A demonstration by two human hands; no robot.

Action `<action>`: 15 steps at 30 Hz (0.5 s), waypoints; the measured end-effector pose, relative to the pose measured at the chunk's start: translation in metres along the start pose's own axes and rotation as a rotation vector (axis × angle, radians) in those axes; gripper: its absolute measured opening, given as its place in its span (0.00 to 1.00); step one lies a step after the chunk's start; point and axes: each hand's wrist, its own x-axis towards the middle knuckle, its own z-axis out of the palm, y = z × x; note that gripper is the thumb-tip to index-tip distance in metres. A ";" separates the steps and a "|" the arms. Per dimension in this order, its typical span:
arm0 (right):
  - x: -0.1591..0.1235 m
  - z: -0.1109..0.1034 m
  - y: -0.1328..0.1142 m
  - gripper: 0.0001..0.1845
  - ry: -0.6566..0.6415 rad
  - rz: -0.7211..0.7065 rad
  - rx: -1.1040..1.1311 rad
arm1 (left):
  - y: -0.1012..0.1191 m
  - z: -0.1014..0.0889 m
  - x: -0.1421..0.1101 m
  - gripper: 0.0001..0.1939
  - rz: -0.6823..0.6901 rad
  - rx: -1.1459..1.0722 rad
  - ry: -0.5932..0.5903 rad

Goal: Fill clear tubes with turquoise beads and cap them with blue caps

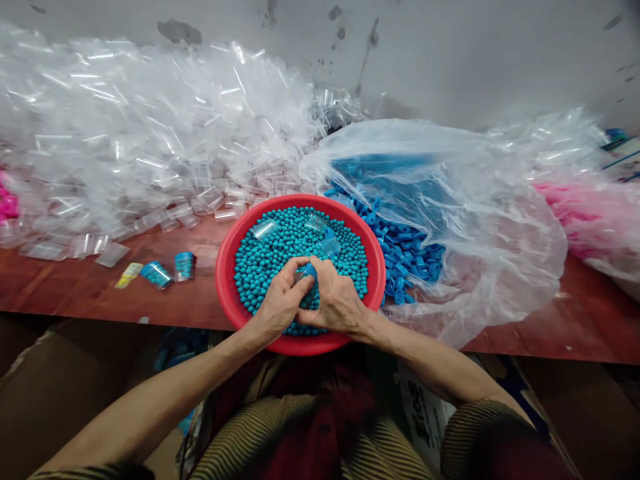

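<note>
Over a red basin (226,267) full of small teal beads (270,260), both my hands meet around one small container with a blue cap (310,272). My left hand (281,299) grips it from the left, thumb and fingers closed. From the other side my right hand (336,298) wraps it, fingertips at the cap. Most of the container's body is hidden by my fingers. On the beads just beyond lie a clear plastic container (265,230), a second clear container (315,222) and one with a blue part (329,245).
Bead-filled containers (157,274) and a yellow piece (129,275) lie left of the basin on the red-brown table (210,303). Behind them rises a heap of clear containers (150,133). At right, blue caps (400,257) spill from a plastic bag (505,253); pink pieces (575,217) lie farther right.
</note>
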 end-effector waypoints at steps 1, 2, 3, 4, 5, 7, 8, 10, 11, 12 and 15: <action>0.001 -0.001 -0.002 0.42 -0.030 0.013 -0.003 | 0.000 0.001 0.000 0.13 -0.005 0.006 0.011; 0.001 -0.002 -0.004 0.42 -0.064 0.031 -0.004 | 0.000 0.002 0.000 0.13 -0.013 0.018 0.024; 0.002 -0.003 -0.007 0.43 -0.098 0.054 -0.006 | 0.001 0.002 0.000 0.12 -0.022 0.041 0.033; 0.003 -0.005 -0.010 0.43 -0.133 0.078 -0.007 | 0.002 0.001 0.000 0.12 -0.027 0.072 0.038; 0.004 -0.006 -0.013 0.43 -0.166 0.097 -0.002 | 0.003 0.000 0.000 0.12 -0.028 0.114 0.038; 0.005 -0.008 -0.017 0.43 -0.227 0.078 0.040 | 0.005 -0.009 -0.002 0.12 -0.013 0.222 0.019; 0.005 -0.009 -0.018 0.43 -0.252 0.045 0.075 | 0.008 -0.015 -0.004 0.12 0.001 0.281 0.007; 0.007 -0.011 -0.013 0.43 -0.277 -0.015 0.141 | 0.014 -0.035 -0.010 0.14 0.018 0.391 0.010; 0.008 -0.012 -0.007 0.42 -0.281 -0.021 0.160 | 0.019 -0.048 -0.014 0.16 0.021 0.442 0.038; 0.009 -0.013 0.001 0.39 -0.284 -0.003 0.165 | 0.023 -0.063 -0.018 0.18 0.017 0.490 0.092; 0.013 -0.016 0.032 0.25 -0.295 0.123 0.115 | 0.037 -0.111 -0.030 0.19 0.049 0.692 0.338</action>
